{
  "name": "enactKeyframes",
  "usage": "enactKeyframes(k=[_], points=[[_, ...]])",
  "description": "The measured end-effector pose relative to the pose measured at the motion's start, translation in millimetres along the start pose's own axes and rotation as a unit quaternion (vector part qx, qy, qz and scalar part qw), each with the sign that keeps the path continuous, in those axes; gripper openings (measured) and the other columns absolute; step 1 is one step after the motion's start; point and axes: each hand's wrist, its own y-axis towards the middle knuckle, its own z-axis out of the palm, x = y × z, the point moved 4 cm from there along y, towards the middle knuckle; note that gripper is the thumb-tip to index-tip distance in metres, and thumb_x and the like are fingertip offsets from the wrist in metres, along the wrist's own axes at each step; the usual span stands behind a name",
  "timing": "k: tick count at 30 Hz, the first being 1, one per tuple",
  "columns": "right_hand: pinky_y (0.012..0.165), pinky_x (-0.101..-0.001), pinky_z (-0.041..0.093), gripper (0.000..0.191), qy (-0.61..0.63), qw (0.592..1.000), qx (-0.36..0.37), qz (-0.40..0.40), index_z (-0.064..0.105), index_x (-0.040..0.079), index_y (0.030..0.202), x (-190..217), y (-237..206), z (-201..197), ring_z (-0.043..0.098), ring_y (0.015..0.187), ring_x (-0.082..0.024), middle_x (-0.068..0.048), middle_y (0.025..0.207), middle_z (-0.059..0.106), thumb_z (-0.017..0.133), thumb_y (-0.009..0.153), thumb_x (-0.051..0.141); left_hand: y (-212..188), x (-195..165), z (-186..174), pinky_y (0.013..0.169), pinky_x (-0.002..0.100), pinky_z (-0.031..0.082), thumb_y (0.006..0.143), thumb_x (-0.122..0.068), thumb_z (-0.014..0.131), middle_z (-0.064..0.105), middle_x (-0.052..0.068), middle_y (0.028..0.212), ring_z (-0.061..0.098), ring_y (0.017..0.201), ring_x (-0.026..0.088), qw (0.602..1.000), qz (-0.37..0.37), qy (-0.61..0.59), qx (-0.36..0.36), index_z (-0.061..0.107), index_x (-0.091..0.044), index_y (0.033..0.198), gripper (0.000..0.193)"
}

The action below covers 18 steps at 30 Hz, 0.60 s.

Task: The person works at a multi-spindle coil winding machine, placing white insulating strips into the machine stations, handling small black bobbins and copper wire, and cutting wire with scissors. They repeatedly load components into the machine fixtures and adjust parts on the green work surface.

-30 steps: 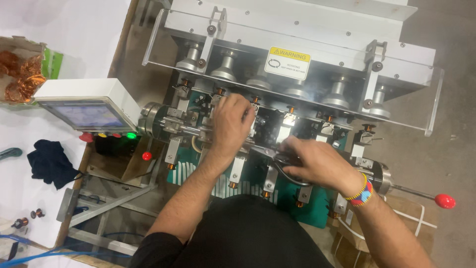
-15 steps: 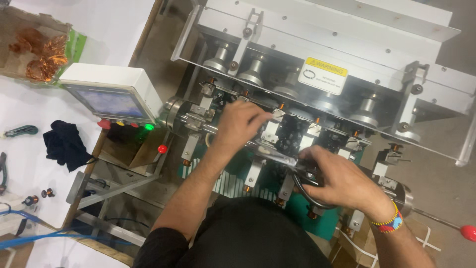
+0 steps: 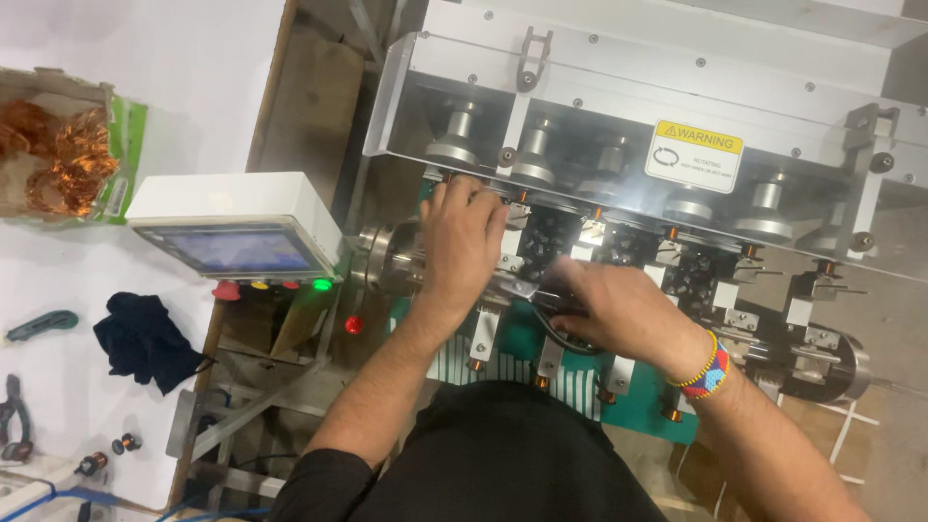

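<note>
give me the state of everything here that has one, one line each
left hand: laid on the winding machine's spindle row, fingers bent
right hand: closed on black-handled scissors
touch screen: lit
green indicator light: on
clear guard cover: raised over the spindles
cardboard box of copper wire scrap: open
dark cloth: crumpled

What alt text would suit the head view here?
A person's left hand rests on the shaft of a multi-spindle coil winding machine while the right hand holds black-handled cutters beside it. A control box with a screen sits left, near scrap copper wire.
</note>
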Motion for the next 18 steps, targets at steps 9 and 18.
enactKeyframes(k=[9,18], points=[[0.072,-0.0475,0.054,0.049,0.049,0.994,0.089,0.043,0.059,0.014,0.119,6.2,-49.1,-1.3,0.071,0.088,-0.037,-0.013,0.096,0.076,0.079,0.075,0.025,-20.3,-19.8,42.2,0.082,0.044,0.042,0.081,-0.010,0.073,0.068,0.008,0.090,0.062,0.088,0.029,0.994,0.061,0.006,0.092,0.063,-0.008,0.082,0.010],[0.075,-0.0432,0.057,0.060,0.087,0.990,0.074,0.085,0.058,0.013,0.124,10.6,-29.7,-4.6,0.074,0.085,-0.031,-0.012,0.091,0.074,0.080,0.071,0.032,-1.1,27.7,-10.0,0.078,0.043,0.049,0.094,-0.025,0.071,0.077,0.005,0.096,0.068,0.085,0.026,0.975,0.053,-0.162,0.144,0.079,-0.012,0.093,0.015]])
